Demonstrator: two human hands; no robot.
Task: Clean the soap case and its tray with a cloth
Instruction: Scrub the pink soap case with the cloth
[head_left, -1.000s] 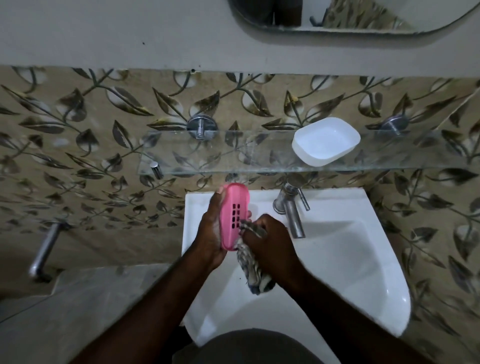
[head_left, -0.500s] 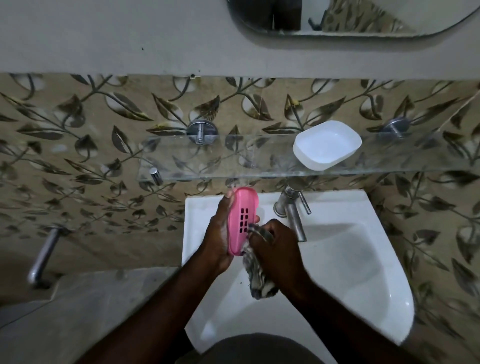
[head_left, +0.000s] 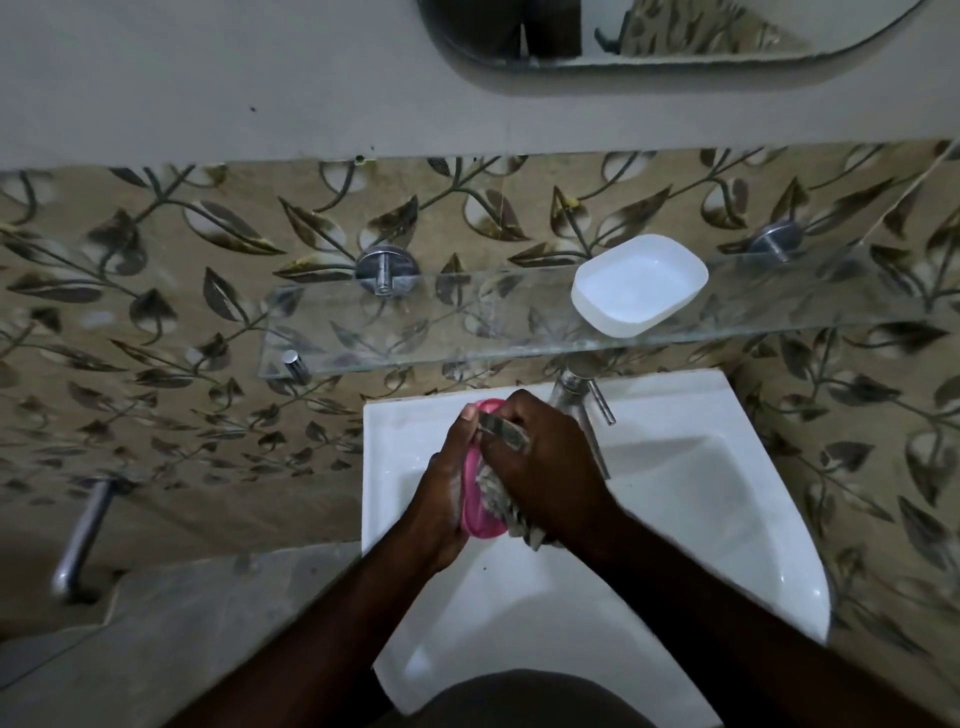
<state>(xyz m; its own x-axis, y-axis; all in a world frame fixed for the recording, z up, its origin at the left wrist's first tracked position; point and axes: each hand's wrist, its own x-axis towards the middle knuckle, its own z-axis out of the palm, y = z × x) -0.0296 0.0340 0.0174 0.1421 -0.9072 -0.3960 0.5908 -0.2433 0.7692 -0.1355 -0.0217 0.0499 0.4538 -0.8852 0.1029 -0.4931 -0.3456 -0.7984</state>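
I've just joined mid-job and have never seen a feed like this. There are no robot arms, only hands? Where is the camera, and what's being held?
There is no machine here. A person works with bare hands, and the only camera is worn on their head, looking forward and down. That is why both arms enter from the bottom edge.

The left hand holds a pink tray on edge over the white sink. The right hand grips a cloth and presses it against the tray. The tap stands just behind the hands.

Above it, a glass shelf carries the white case, open side up, with no hand on it. A mirror shows at the top.
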